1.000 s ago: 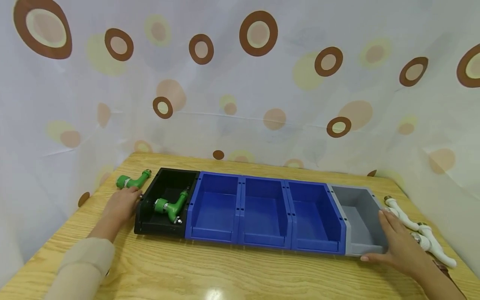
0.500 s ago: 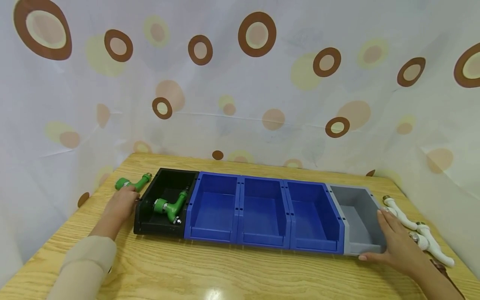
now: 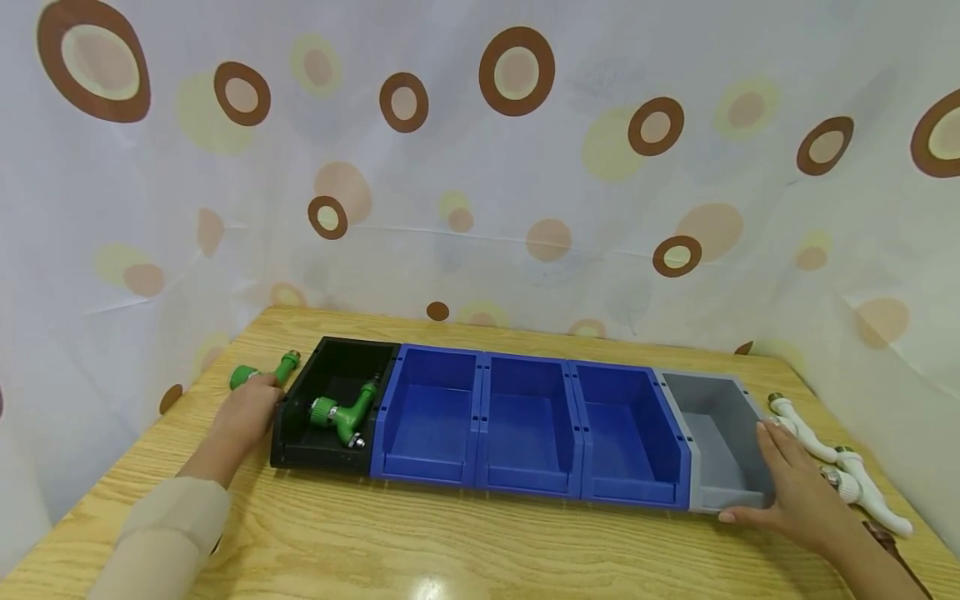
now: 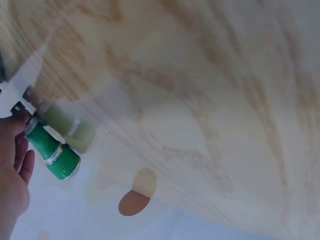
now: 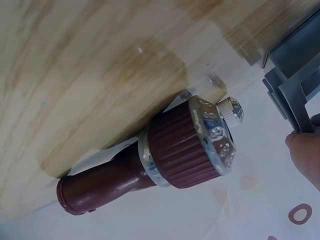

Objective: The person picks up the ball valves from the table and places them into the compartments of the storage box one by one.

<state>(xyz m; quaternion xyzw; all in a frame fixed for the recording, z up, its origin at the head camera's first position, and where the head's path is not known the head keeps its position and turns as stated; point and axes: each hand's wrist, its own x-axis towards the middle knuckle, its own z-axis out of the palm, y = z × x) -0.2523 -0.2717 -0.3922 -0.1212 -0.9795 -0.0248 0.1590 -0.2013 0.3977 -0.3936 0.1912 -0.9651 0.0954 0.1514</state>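
Observation:
My left hand (image 3: 247, 410) is at the left of the black bin (image 3: 318, 457), its fingers pinching a green tap (image 3: 287, 367). In the left wrist view, the fingertips grip the tap's metal end, and its ribbed green knob (image 4: 64, 164) points away from the hand. Inside the black bin lies another green tap (image 3: 349, 419). My right hand (image 3: 806, 500) rests at the grey bin (image 3: 726, 500), fingers extended along its right wall and thumb by the front lip. In the right wrist view, part of that hand (image 5: 306, 156) touches the bin's edge.
Three blue bins (image 3: 528, 479) stand joined in a row between the black and grey ones. Right of the grey bin lie white taps (image 3: 876, 496). A dark red tap (image 5: 172, 147) is near my right wrist. A spotted cloth (image 3: 547, 175) hangs behind the wooden table (image 3: 360, 542).
The green tap in my left hand has shifted slightly toward me, with the hand staying beside the black bin. My right hand and the bins have kept their places.

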